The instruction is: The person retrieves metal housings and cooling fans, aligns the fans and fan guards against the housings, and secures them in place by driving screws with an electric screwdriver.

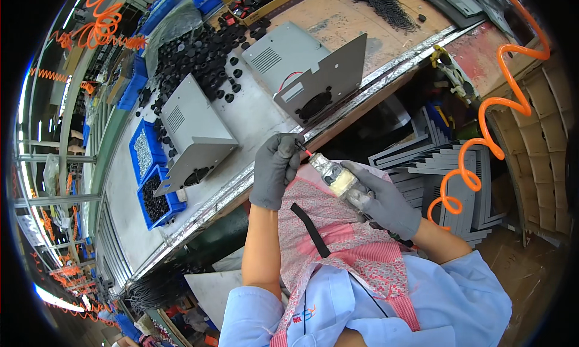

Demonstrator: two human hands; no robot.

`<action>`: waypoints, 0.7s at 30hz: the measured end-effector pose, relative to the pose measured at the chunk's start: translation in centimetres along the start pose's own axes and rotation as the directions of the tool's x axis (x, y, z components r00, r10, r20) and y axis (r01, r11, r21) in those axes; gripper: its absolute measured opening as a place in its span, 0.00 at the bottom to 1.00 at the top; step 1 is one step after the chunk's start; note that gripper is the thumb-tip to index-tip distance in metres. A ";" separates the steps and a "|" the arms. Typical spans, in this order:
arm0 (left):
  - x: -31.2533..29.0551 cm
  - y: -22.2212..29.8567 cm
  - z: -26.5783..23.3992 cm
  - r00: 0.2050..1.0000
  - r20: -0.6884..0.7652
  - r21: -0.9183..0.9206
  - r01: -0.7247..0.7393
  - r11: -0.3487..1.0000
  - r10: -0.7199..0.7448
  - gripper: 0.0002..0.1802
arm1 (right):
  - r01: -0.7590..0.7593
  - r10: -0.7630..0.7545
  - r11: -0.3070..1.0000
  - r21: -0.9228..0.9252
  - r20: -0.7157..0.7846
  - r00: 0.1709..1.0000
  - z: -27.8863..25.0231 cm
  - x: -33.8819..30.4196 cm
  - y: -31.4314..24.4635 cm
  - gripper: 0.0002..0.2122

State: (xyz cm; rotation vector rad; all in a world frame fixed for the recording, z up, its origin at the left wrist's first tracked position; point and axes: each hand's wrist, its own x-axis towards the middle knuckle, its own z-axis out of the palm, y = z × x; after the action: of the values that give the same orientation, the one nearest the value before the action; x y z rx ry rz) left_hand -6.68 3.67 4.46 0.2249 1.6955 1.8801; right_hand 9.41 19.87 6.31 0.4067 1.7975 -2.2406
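Note:
My right hand (389,202), in a grey glove, is wrapped round a power screwdriver (332,177) bound in worn tape. Its thin bit, reddish near the body, points up and left toward my left hand (276,171). That hand, gloved too, is closed in a pinch at the bit's tip, where a small dark piece shows; its kind I cannot make out. Just beyond the hands, on the bench edge, stands a bent grey metal panel (325,75) with a black round fan (315,104) and a red wire. A similar grey panel (196,136) stands to the left.
Small black round parts (199,57) lie heaped on the bench (241,120). At left are a blue bin of silver screws (143,152) and a blue bin of small black parts (155,199). An orange coiled hose (482,117) hangs at right, above stacked grey metal pieces (446,172).

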 end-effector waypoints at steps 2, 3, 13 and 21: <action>0.4 0.0 -0.2 1.000 -0.011 -0.012 -0.007 1.000 0.007 0.22 | 0.055 -0.058 0.997 -0.053 -0.071 0.996 -0.5 -0.2 -0.3 0.27; 0.8 0.1 -0.6 1.000 -0.024 -0.010 0.004 1.000 -0.004 0.23 | 0.054 -0.059 0.997 -0.056 -0.076 0.995 -1.0 -0.2 -0.2 0.27; 5.2 0.5 1.6 0.953 0.039 0.300 -0.297 0.907 0.299 0.28 | 0.126 -0.161 0.983 -0.133 -0.300 0.940 -4.5 1.2 2.9 0.27; 7.3 0.5 0.9 0.954 0.169 0.506 -0.300 0.808 0.248 0.22 | -0.024 0.060 0.972 0.235 -0.145 0.988 -5.4 1.4 0.4 0.28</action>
State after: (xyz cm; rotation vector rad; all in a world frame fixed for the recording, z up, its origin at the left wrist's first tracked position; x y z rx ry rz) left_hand -12.36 8.27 3.22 0.8076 2.1765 1.5082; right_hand 8.55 25.08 4.34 0.6701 1.5781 -2.4584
